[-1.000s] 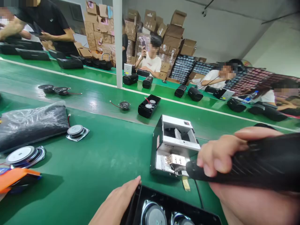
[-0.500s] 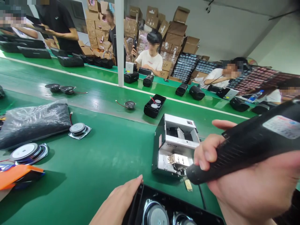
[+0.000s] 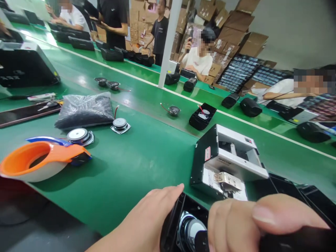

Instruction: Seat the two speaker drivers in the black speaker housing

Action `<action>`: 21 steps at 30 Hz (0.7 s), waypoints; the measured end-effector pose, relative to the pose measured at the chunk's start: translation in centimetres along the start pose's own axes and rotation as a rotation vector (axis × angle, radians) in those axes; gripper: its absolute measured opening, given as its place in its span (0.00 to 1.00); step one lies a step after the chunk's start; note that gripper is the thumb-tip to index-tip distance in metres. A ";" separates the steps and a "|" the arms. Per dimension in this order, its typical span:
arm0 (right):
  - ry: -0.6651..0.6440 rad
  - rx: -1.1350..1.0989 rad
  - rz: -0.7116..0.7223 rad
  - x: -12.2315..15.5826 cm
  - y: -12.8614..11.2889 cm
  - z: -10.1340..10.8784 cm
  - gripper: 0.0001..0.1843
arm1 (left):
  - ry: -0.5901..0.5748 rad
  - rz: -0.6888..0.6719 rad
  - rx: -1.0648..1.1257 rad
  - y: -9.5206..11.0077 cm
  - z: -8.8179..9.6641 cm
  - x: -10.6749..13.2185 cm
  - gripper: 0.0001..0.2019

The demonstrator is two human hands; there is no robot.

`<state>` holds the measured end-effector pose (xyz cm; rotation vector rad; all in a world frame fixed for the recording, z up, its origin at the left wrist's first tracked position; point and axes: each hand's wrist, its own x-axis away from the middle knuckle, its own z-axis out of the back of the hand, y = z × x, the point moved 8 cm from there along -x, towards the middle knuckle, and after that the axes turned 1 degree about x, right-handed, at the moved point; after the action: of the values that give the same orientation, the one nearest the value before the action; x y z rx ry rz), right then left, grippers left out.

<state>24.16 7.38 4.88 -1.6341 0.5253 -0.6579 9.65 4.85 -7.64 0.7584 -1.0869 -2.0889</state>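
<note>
At the bottom edge, my left hand grips the side of a black speaker casing, its fingers along the outer wall. A round speaker driver with a silver frame sits inside the casing. My right hand is wrapped round a black electric screwdriver, held low over the casing. The screwdriver's front end is beside the driver; its tip is out of sight. Just beyond the casing stands a black and white screw feeder with a metal block at its front.
An orange tape dispenser, loose speaker drivers and a plastic bag of black material lie on the left. A belt carries another casing. Beyond it, several people work at a bench holding black speakers. Black parts lie right of the feeder.
My right hand has brought the screwdriver down from beside the screw feeder to the casing. My left hand stays on the casing. The view has turned left.
</note>
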 end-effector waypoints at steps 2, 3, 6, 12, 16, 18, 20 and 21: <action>-0.051 -0.033 -0.022 -0.8 0.0 -0.5 0.29 | 0.013 -0.005 0.027 0.7 0.5 0.0 0.56; -0.067 -0.050 -0.027 -0.9 0.3 -0.6 0.28 | 0.021 0.002 0.036 1.0 0.7 0.1 0.55; -0.052 -0.083 -0.017 -0.6 1.4 -0.3 0.29 | 0.027 0.045 0.047 1.5 1.0 0.4 0.54; -0.035 -0.078 -0.017 0.0 2.8 0.1 0.30 | 0.009 0.040 0.046 1.6 0.8 0.6 0.57; -0.040 -0.090 -0.013 -0.5 2.5 0.0 0.22 | 0.000 0.071 0.041 1.5 0.8 0.5 0.57; -0.056 -0.060 -0.048 -0.3 3.0 -0.1 0.26 | 0.004 0.072 0.047 1.5 0.8 0.4 0.58; -0.021 -0.009 -0.014 0.2 3.6 -0.1 0.28 | 0.012 0.073 0.058 1.5 1.0 0.4 0.59; 0.013 0.017 0.021 0.6 4.1 -0.2 0.26 | 0.011 0.075 0.063 1.5 1.0 0.4 0.59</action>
<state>24.59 6.21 0.89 -1.6077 0.5438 -0.6563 9.08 4.41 -5.96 0.7470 -1.1627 -1.9933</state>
